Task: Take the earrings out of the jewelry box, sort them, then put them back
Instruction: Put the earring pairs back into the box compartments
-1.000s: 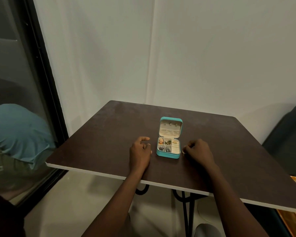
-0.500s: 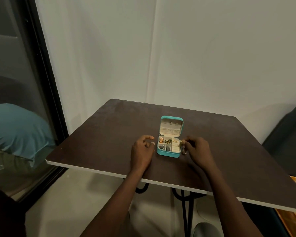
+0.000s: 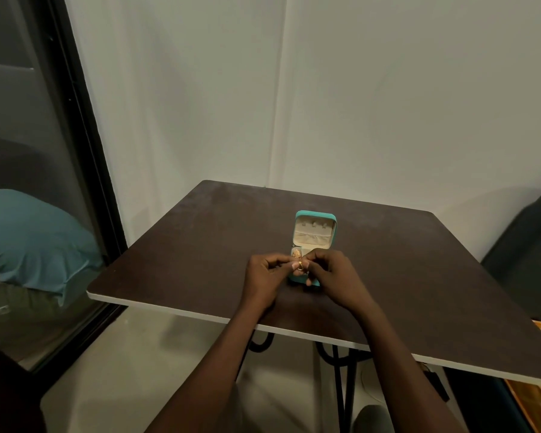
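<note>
Earrings (image 3: pixel 298 259) half hidden, pinched between left hand (image 3: pixel 264 273) and right hand (image 3: pixel 331 271), jewelry box (image 3: pixel 314 232) tray covered

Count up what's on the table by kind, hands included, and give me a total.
Jewelry box: 1
Gold earring held between the fingertips: 1
Hands: 2, left hand and right hand
Total: 4
Other earrings in the box are hidden by the hands.

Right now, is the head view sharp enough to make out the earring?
Head view: dim, soft and noisy; the small gold earring pinched between left hand and right hand is only a glint; the open teal jewelry box reads clearly; wide-angle bending at edges.
</note>
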